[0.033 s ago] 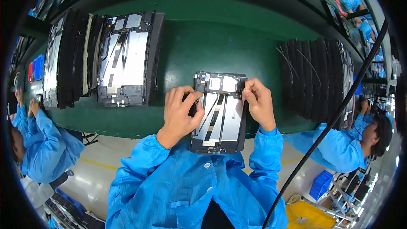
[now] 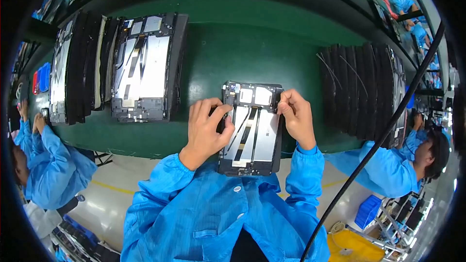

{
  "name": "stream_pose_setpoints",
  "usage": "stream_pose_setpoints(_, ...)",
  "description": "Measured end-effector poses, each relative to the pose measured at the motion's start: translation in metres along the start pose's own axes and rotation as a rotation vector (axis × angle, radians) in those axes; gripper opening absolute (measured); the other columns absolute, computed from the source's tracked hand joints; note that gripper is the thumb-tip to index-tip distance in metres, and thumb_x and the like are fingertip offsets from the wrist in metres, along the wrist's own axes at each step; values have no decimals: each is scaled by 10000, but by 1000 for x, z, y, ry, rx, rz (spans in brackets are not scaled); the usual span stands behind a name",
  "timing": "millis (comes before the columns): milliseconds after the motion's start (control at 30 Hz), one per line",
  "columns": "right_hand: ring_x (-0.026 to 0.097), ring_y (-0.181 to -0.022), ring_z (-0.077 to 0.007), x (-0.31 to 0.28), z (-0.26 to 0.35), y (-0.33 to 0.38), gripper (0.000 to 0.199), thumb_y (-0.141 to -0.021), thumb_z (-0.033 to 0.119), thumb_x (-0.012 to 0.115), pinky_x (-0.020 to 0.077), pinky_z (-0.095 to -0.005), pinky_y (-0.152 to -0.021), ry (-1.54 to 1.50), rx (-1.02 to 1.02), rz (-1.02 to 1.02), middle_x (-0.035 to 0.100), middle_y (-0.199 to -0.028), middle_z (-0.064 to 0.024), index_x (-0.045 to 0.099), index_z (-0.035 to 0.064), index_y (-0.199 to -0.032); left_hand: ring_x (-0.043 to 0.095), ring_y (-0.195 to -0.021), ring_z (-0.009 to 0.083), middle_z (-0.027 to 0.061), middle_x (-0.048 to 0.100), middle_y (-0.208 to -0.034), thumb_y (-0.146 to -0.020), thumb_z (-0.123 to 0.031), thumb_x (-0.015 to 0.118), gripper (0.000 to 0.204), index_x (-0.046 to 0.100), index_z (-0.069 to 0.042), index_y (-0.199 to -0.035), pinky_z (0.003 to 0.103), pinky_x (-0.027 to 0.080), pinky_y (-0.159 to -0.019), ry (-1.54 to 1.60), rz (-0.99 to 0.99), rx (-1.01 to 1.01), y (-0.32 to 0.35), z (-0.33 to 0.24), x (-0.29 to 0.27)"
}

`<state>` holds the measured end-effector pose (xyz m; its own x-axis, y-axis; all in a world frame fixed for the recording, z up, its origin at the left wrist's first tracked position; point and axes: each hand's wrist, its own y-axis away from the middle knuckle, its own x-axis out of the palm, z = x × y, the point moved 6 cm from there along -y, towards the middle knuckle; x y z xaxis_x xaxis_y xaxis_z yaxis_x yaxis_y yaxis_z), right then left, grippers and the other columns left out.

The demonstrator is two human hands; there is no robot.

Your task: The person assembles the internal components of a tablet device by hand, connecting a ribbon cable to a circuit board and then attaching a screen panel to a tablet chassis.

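Left hand (image 2: 204, 128): fingers curled, thumb and forefinger at the left edge; I cannot tell whether they grip.
Right hand (image 2: 297, 119): thumb and forefinger pinched on the upper right edge.
Opened tablet (image 2: 267, 138): between both hands, its near end past the edge of the green table (image 2: 242, 51).
Around: tablet stack (image 2: 153, 68) at left; black stack (image 2: 350, 92) at right, partly hidden by a black cable (image 2: 369, 155).

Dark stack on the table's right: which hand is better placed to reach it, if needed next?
Probably right: the right hand is nearer the dark stack, while the left hand is at the left edge of the open device.
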<state>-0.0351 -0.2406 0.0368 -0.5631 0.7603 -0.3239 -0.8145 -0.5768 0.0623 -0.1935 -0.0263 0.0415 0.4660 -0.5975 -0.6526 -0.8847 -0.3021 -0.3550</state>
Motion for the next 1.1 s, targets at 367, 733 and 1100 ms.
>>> stream_pose_setpoints(367, 620, -823, -89, -2, -23, 5, 136, -1122, 81, 676, 482, -275, -732, -191, 13, -19, 660, -867, -23, 613, 22, -1017, 701, -1008, 428, 192, 674, -1121, -835, 29, 777, 323, 737, -6, -1153, 522, 618, -1041, -6, 2, 97, -6, -5, 6)
stream_pose_setpoints(733, 521, -785, -84, -2, -28, 6, 208, -1186, 231, 647, 447, -256, -700, -263, -23, -51, 661, -939, -45, 578, 62, -1085, 711, -1047, 429, 188, 667, -1142, -845, 40, 776, 319, 726, 6, -1159, 509, 627, -1002, -45, 31, 113, -8, -8, 5)
stream_pose_setpoints(1100, 567, -806, -71, 2, -26, 6, 116, -1142, 92, 639, 467, -253, -733, -240, -39, -70, 666, -902, -19, 602, 31, -1051, 695, -976, 411, 183, 661, -1106, -836, 62, 793, 296, 761, 4, -1124, 514, 616, -1086, 30, -46, 84, -3, -3, 0)
